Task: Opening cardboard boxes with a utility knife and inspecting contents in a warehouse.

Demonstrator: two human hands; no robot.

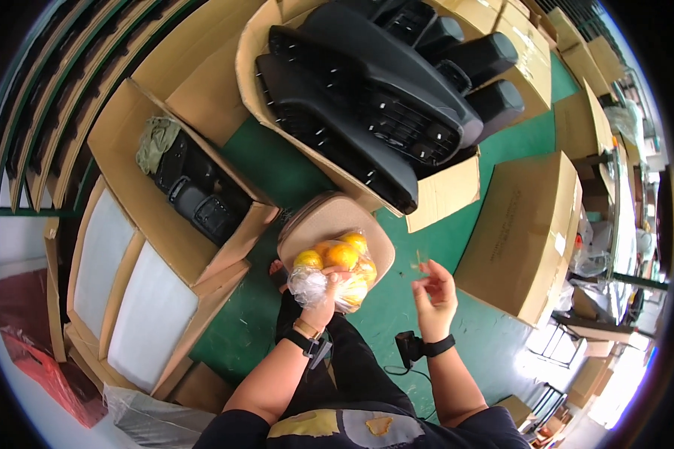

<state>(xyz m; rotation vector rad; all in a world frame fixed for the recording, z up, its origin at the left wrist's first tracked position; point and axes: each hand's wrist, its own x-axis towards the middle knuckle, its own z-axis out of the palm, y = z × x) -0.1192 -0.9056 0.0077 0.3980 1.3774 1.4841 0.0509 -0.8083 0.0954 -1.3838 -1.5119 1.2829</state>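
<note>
With our left hand (324,290) we are gripping the bag of oranges (342,257) over the beige stool's (307,233) near edge. We are holding our right hand (435,291) half-curled by a blurred strip (419,258); if pinching it, we cannot tell. Beyond, a carton (443,196) is holding black parts (382,84).

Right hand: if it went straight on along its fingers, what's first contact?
Likely the turned-out cardboard flap of the open carton holding black parts. Depth is unclear from this view, so the right hand might pass above it.
</note>
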